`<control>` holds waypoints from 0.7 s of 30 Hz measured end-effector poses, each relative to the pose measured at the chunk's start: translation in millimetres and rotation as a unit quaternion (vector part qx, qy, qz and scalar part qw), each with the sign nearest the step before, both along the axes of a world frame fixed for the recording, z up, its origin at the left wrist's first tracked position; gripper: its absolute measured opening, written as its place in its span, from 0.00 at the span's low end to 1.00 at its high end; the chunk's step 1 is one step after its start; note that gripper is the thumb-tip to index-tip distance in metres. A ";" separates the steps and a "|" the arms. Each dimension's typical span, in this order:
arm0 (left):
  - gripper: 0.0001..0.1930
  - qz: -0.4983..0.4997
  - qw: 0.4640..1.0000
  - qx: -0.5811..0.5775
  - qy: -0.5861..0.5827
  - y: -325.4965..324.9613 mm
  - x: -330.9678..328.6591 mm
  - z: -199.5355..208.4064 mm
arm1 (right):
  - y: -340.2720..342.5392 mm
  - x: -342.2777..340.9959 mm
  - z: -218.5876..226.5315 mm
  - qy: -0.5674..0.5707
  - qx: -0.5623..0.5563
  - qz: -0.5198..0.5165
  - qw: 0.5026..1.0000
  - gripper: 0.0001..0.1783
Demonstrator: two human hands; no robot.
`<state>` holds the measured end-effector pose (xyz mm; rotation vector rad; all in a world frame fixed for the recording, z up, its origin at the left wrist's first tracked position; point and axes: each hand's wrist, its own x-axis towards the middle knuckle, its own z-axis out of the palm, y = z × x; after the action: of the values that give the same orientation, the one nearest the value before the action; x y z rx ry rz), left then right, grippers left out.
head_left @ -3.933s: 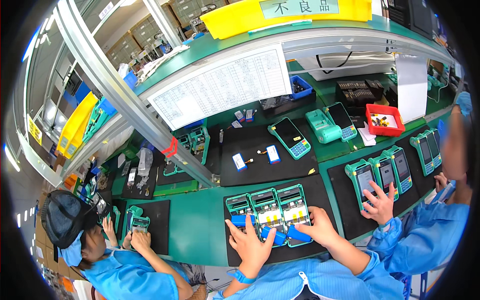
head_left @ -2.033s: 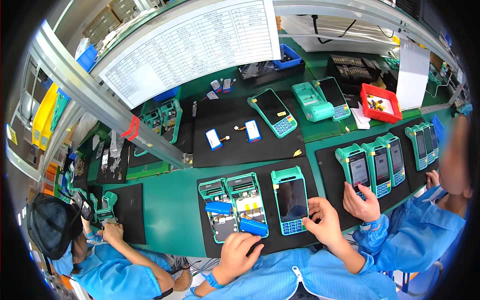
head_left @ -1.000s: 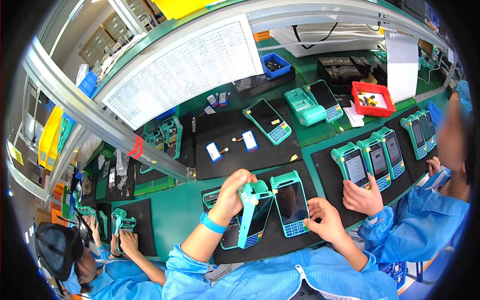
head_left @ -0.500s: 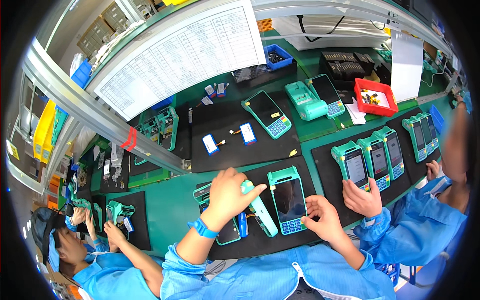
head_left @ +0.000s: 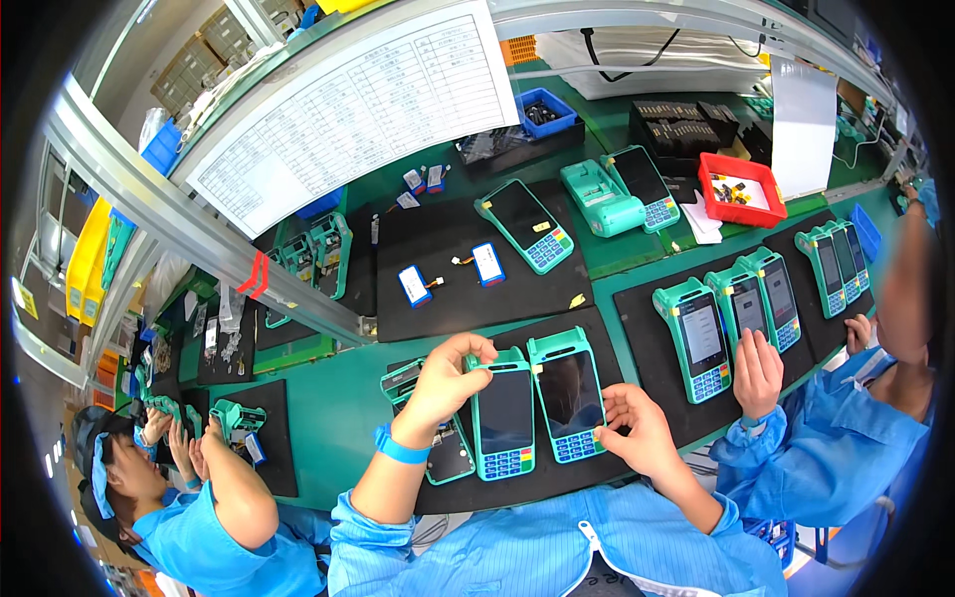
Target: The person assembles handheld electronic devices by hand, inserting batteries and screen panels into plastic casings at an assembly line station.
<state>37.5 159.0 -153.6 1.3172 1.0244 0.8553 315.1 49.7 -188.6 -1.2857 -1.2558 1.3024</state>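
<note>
My left hand, with a blue wrist strap, grips a teal payment terminal by its upper left corner. That terminal lies screen up on the black mat, its keypad toward me. Close beside it on the right is a second teal terminal with a dark screen. At its lower right edge, my right hand is closed, thumb on the corner by the keypad. Left of the first terminal, partly hidden by my left hand, an opened teal housing shows its inside.
Two batteries and another terminal lie on the far mat. A red parts tray stands at the back right. A co-worker's hand is near lit terminals on the right. Another person works at left. A metal post crosses the left.
My left hand has laid the first terminal down from its side-tilted pose, so its screen now faces up. The right co-worker's hand has moved right, off the first lit terminal.
</note>
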 end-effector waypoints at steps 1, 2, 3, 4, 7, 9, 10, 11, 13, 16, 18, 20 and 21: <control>0.13 0.004 1.000 0.002 -0.001 -3.2 -2.3 -7.9 | 0.0 -1.0 1.0 0.001 -0.003 0.003 1.000 0.25; 0.13 0.026 0.999 0.021 0.026 -7.8 -5.0 -15.5 | -1.7 -3.0 0.0 0.000 -0.001 0.008 1.000 0.25; 0.13 0.051 0.997 0.041 0.052 -14.4 -6.2 -20.1 | -3.7 -4.8 -2.9 0.017 0.001 0.009 1.000 0.25; 0.13 0.066 0.982 0.100 0.146 -22.4 3.7 -9.5 | -1.6 -2.9 -6.2 0.031 0.004 0.005 0.999 0.25; 0.28 0.012 0.833 0.327 0.446 -55.4 20.2 31.5 | -2.2 -0.5 -7.9 0.013 -0.004 0.000 1.000 0.26; 0.42 -0.034 0.863 0.304 0.403 -81.7 13.7 34.3 | -2.9 0.8 -7.5 0.009 -0.006 0.005 1.000 0.26; 0.52 -0.050 0.861 0.290 0.415 -97.0 12.0 36.8 | -2.4 1.1 -8.5 0.006 -0.010 0.000 1.000 0.26; 0.58 -0.048 0.851 0.273 0.446 -112.7 12.8 35.5 | -1.5 1.5 -9.2 0.006 -0.012 0.003 1.000 0.26; 0.61 -0.017 0.825 0.264 0.499 -142.6 12.1 16.0 | -0.8 0.6 -8.9 0.015 -0.014 0.007 1.000 0.26; 0.59 0.058 0.824 0.299 0.477 -153.8 21.4 -18.0 | 1.6 1.6 -8.7 0.022 -0.017 0.017 0.999 0.27; 0.54 0.118 0.815 0.337 0.456 -153.5 29.6 -24.0 | 2.8 3.2 -8.4 0.025 -0.015 0.021 0.999 0.27; 0.55 0.137 0.823 0.325 0.445 -156.3 32.7 -30.3 | 3.1 3.0 -8.3 0.024 -0.018 0.024 0.999 0.27; 0.56 0.152 0.828 0.319 0.436 -156.9 33.1 -33.0 | 3.2 2.5 -8.4 0.029 -0.019 0.021 0.999 0.27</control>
<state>70.6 2.2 -186.6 2.2700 1.7888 0.8717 317.5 53.0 -197.0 -1.2453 -1.2292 1.3895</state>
